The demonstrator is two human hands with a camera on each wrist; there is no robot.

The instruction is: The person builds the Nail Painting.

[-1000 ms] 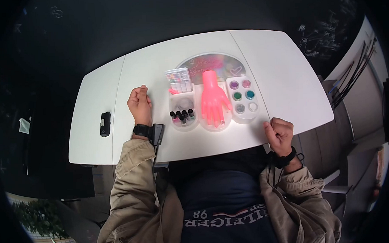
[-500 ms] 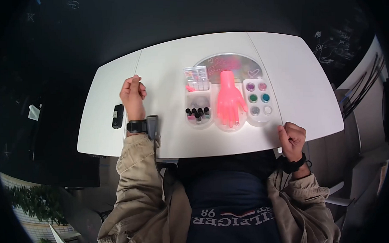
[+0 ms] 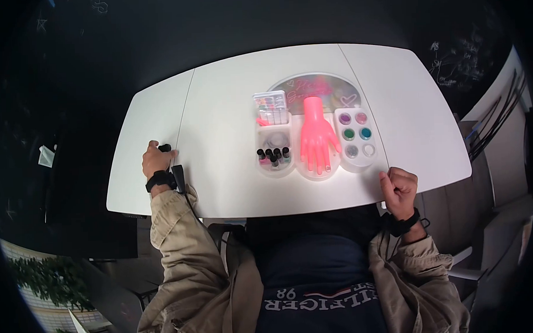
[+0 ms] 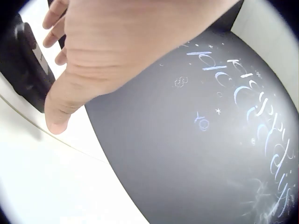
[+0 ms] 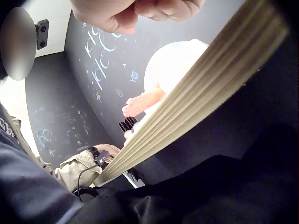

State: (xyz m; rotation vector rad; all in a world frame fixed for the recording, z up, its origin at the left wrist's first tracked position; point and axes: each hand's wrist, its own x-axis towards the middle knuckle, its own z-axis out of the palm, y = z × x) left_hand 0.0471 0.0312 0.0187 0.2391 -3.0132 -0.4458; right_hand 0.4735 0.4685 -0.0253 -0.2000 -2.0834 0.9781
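My left hand reaches over a black oblong object on the left part of the table. In the left wrist view, this object shows a pale label on its side; the thumb is extended close beside it and the other fingers are spread beyond. My right hand rests at the table's front edge, fingers loosely curled, holding nothing. Between the hands, a pink practice hand lies palm down on a white stand, a small gem-like spot near one fingertip.
Several black-capped bottles stand in a clear tray left of the practice hand, with a clear case behind. A white holder carries several coloured glitter pots at its right. A rounded lettered panel rises behind. A cable trails from the left wrist.
My left hand has moved left and toward the front, from beside the black object to over it. The head view has shifted a little. My right hand stays at the edge.
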